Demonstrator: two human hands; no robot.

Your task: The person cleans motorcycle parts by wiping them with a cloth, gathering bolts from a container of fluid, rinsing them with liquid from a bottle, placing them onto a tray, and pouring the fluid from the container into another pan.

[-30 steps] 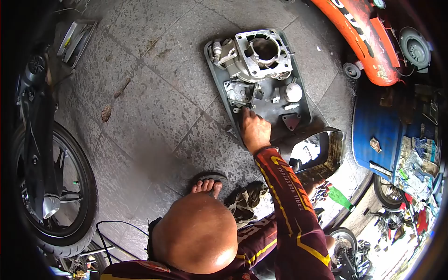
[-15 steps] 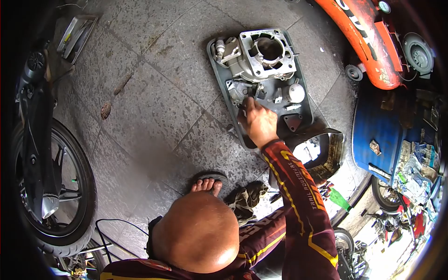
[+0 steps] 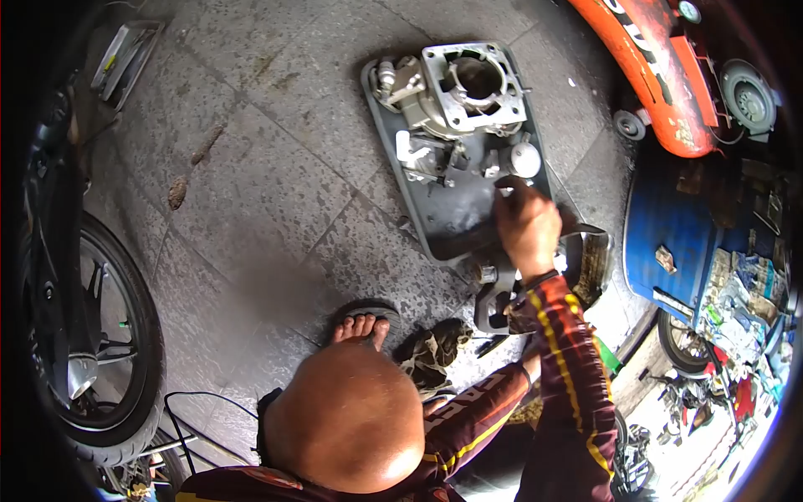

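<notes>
Over the lower right of the grey tray (image 3: pixel 443 219), my right hand (image 3: pixel 529 224) has its fingers curled together at a small light piece that I cannot make out. A metal engine cylinder (image 3: pixel 435 109) lies at the tray's far end. Below it are a round-topped silver part (image 3: pixel 525 159), a metal bracket (image 3: pixel 428 161) and a small white piece (image 3: pixel 405 147). My left hand (image 3: pixel 532 361) is mostly hidden behind my right sleeve, near a dark curved part (image 3: pixel 492 305); its fingers do not show.
A motorcycle wheel (image 3: pixel 125 335) stands at the left. The orange tank (image 3: pixel 661 92) is at the upper right, above a blue panel (image 3: pixel 673 226). A dark crumpled cloth (image 3: pixel 435 351) lies beside my foot (image 3: pixel 364 326). A metal tray (image 3: pixel 125 67) is at the upper left.
My right hand has moved right, from the tray's left edge to its lower right. The white piece now shows by the bracket. Below the tray, the dark curved part has come into view.
</notes>
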